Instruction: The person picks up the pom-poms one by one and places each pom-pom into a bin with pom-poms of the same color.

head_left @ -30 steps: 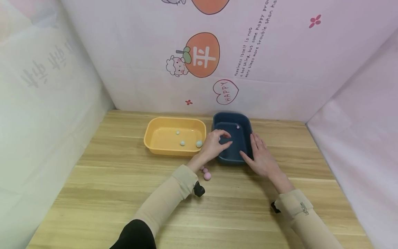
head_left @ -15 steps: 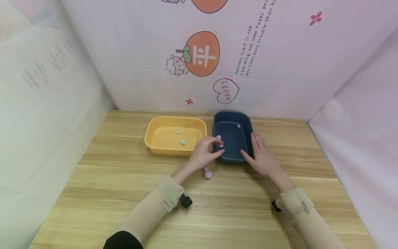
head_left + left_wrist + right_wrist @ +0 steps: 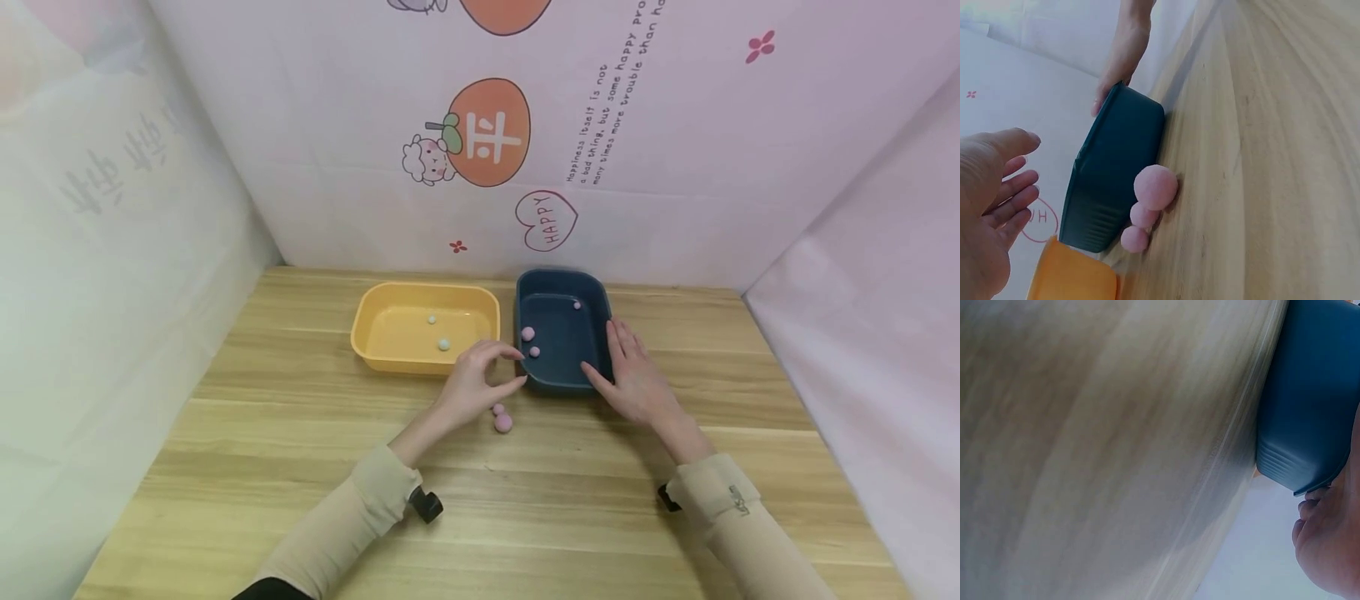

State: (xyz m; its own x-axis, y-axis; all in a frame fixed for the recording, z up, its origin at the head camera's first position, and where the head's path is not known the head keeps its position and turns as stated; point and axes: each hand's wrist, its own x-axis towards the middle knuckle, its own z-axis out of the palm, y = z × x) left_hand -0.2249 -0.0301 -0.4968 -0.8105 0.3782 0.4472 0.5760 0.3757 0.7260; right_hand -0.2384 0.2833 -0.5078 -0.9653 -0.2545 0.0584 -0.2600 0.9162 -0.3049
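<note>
My left hand point(image 3: 472, 385) is at the near left corner of the dark blue tub point(image 3: 564, 367), thumb and fingers apart with nothing between them. In the tub lie a pink ball point(image 3: 528, 333), a smaller pink ball point(image 3: 534, 352) and a tiny pink one point(image 3: 577, 305). My right hand point(image 3: 637, 385) rests on the tub's right rim, fingers straight along the edge and thumb over the near corner. On the table under my left hand, a large pink ball point(image 3: 1156, 187), a medium one point(image 3: 1144, 215) and a small one point(image 3: 1134, 239) stand in a row.
A yellow tub point(image 3: 375, 364) stands close to the left of the blue one. It holds a small pale green ball point(image 3: 444, 344) and a tiny one point(image 3: 432, 320); my left hand covers its near right part. A printed cloth point(image 3: 337, 167) hangs behind the wooden table point(image 3: 555, 517).
From over the blue tub, my left hand has drawn back left and toward me, its fingers leaving two pink balls in view on the tub floor. The right hand stays put.
</note>
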